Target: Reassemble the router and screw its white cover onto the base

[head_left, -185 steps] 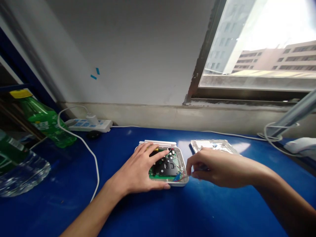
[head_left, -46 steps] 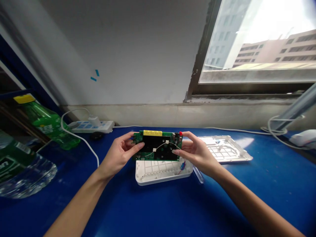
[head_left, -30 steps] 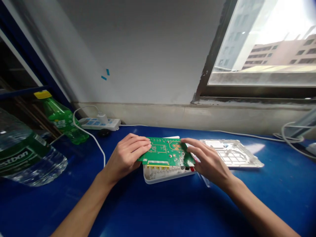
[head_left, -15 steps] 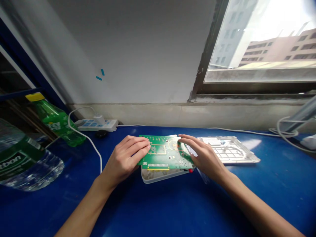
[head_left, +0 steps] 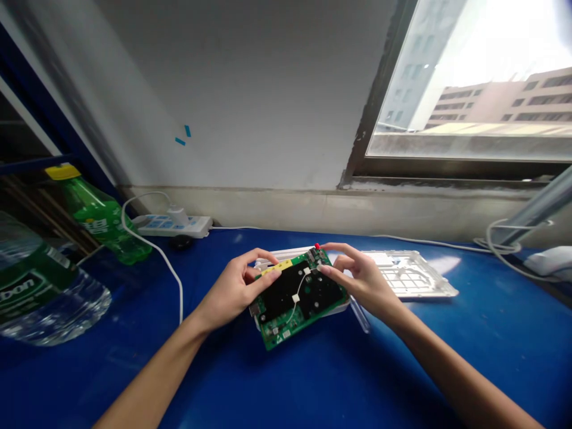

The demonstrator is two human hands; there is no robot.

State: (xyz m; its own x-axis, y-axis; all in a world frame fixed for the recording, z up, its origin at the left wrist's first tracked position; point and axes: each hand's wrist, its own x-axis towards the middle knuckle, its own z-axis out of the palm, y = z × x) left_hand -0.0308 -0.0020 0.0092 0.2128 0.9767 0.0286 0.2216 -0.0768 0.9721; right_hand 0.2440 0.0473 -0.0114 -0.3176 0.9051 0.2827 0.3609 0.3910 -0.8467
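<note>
A green circuit board [head_left: 308,316] with a large black plate, yellow ports and a thin white wire is held tilted between my two hands. My left hand [head_left: 235,289] grips its left upper edge by the yellow ports, thumb on top. My right hand [head_left: 364,280] pinches the upper right corner near a small red part [head_left: 317,245]. Under the board lies a light plastic tray-like box [head_left: 337,308], mostly hidden. Right of it, a clear pen-like rod [head_left: 360,314] shows beside my right hand. A white ribbed plastic cover [head_left: 415,277] lies behind that hand.
On the left stand a large water bottle [head_left: 44,286] and a green bottle with a yellow cap [head_left: 105,220]. A white power strip [head_left: 192,226] with a cable and a black round object [head_left: 181,242] lie near the wall. A grey post [head_left: 531,208] with coiled cable is at the right.
The circuit board has been turned over: its plain green underside faced up before, and now the side with the black plate and white wire does. Both hands have shifted their hold.
</note>
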